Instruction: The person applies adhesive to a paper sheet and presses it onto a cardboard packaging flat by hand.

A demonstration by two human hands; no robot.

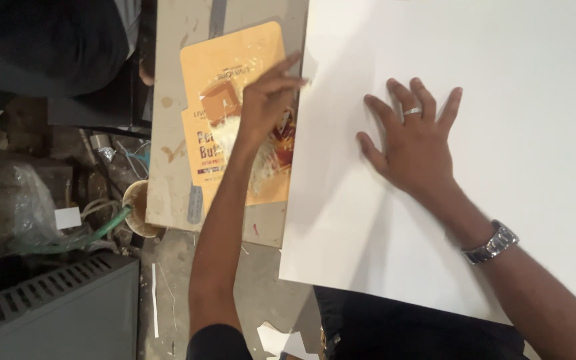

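White fills most of the view: a large sheet of stiff paper lies flat across the table, its left edge running down the middle of the picture and its near corner hanging over the table's front edge above the person's dark lap. The right hand lies palm down on the sheet, fingers spread wide and flat, holding nothing; a silver ring sits on one finger and a metal watch circles the wrist. The left hand reaches to the sheet's left edge, its grip loose and open, fingertips touching the paper's border near the top while the palm hovers over an orange printed card. That card lies on the bare, stained wooden table just beside the sheet, partly tucked under it, and is smeared with a pale, dried, glue-like mess. To the left of the table, well apart from the hands, a cluttered floor shows a grey vented metal box, crumpled clear plastic, a green hose and a round, dirty cup just at the table's corner.
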